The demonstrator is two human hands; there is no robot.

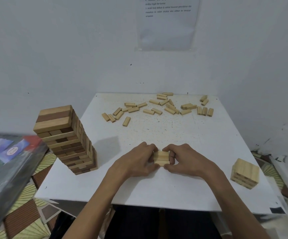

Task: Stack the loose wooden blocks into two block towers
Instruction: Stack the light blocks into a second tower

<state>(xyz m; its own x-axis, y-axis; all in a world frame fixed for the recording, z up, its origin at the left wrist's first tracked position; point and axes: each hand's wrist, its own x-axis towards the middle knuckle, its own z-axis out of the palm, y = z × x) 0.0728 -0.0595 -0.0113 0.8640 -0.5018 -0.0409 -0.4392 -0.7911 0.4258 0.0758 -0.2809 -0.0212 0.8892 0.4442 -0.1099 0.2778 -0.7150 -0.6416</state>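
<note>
A row of three pale wooden blocks lies side by side on the white table, near the front middle. My left hand grips the row's left end and my right hand grips its right end, fingers curled around the blocks. Several loose pale blocks lie scattered across the far half of the table. A tall tower of mixed light and dark blocks stands at the table's left edge. A short stack of pale blocks sits at the right edge.
A white wall rises right behind the table, with a printed sheet taped to it. A glossy box lies on the patterned floor at left. My dark-clothed legs are under the table's near edge.
</note>
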